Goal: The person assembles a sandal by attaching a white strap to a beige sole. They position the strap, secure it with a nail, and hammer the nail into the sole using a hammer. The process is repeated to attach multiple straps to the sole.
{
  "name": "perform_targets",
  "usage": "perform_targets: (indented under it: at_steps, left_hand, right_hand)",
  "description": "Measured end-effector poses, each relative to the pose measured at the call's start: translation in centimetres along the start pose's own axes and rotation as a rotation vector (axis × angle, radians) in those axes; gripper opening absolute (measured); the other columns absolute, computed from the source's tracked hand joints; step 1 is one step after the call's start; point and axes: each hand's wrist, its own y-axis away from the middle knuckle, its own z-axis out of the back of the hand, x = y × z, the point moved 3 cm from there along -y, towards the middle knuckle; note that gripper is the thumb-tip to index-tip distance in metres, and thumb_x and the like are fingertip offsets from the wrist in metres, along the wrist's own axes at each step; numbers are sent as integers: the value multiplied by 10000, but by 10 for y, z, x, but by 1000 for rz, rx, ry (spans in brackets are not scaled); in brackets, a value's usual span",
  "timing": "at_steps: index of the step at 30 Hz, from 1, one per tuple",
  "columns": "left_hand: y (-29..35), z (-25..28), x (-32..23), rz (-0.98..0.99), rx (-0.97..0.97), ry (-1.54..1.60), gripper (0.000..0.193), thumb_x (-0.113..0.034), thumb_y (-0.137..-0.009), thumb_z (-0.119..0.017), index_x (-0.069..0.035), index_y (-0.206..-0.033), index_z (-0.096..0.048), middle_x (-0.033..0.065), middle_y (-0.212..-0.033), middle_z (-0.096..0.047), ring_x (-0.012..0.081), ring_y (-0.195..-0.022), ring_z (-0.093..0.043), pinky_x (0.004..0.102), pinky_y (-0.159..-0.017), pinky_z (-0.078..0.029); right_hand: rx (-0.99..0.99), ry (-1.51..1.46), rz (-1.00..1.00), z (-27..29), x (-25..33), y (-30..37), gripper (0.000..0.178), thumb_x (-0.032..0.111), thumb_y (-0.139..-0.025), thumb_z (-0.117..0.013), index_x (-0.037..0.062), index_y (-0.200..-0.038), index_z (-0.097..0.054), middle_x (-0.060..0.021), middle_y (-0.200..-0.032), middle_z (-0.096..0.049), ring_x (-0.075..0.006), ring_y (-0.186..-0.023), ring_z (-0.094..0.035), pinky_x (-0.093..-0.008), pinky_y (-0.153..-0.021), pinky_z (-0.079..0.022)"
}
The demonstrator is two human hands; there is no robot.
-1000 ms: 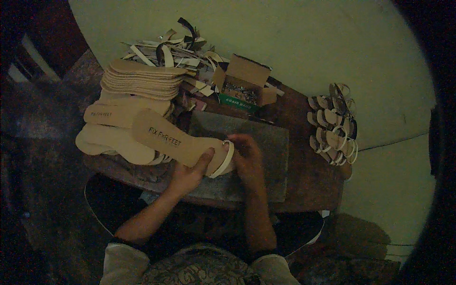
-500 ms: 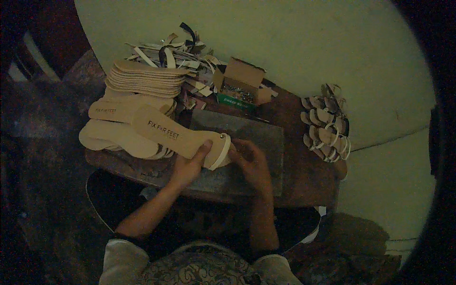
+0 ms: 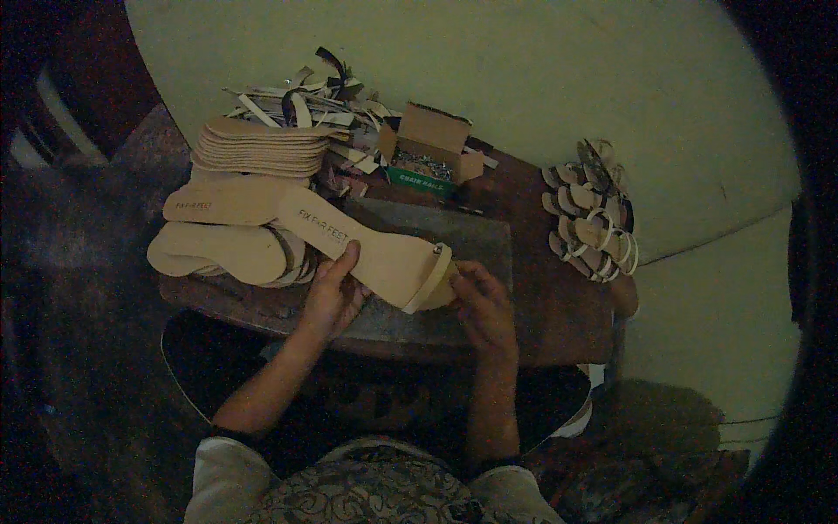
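A long beige sandal sole (image 3: pixel 384 262) with printed lettering lies slantwise between my hands, above a grey slab. Near its toe end a pale strap (image 3: pixel 428 283) crosses it, with a small shiny stud at the strap's far end. My left hand (image 3: pixel 330 295) is closed on the near edge of the sole's narrow middle, thumb on top. At the toe end, my right hand (image 3: pixel 484 307) pinches the tip with thumb and fingers. The undersides of both grips are hidden.
The grey slab (image 3: pixel 484 240) rests on a brown table (image 3: pixel 563 319). Stacked soles (image 3: pixel 257 148) and more loose soles (image 3: pixel 209 253) stand at the left. Behind are strip scraps (image 3: pixel 271 105) and an open carton of small metal nails (image 3: pixel 423 179). Bundled sandals (image 3: pixel 594 218) sit at the right.
The sole has shifted to the right, its toe end farther from the left pile. My left hand now holds it nearer its middle, and my right hand has moved slightly right with the toe.
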Motion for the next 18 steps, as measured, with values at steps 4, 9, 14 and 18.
perform_targets:
  at_steps: [4,9,14,18]
  left_hand:
    - [4,-5,-6,30,6,-52,317,-276,-927,-485,-9,-1094,-518,67,-940,-612,140,-789,-583,278,-572,-474]
    - [-4,2,-8,32,105,-241,304,-263,-931,-476,4,-1052,-556,101,-961,-623,183,-821,-622,324,-661,-537]
    - [-1,1,-11,41,63,-474,329,-273,-922,-501,29,-1034,-567,114,-968,-626,187,-785,-627,316,-651,-537]
    - [0,-7,-17,-33,-5,-760,352,-294,-914,-517,29,-1044,-566,95,-970,-626,178,-778,-620,287,-673,-519]
  right_hand:
    - [49,-287,-77,2,-4,2,212,119,-857,-583,32,-1049,-569,-50,-977,-597,-150,-874,-573,-291,-763,-475]
    - [-18,-237,70,20,-12,-4,184,97,-866,-566,25,-1035,-568,-63,-1006,-592,-172,-928,-567,-303,-796,-474]
    - [-26,-40,2,25,-6,-6,211,112,-839,-601,19,-1027,-574,-57,-981,-592,-155,-918,-553,-294,-790,-458]
    - [-125,254,-29,30,-2,-7,226,132,-813,-630,27,-1009,-593,-47,-940,-598,-138,-862,-543,-284,-766,-442]
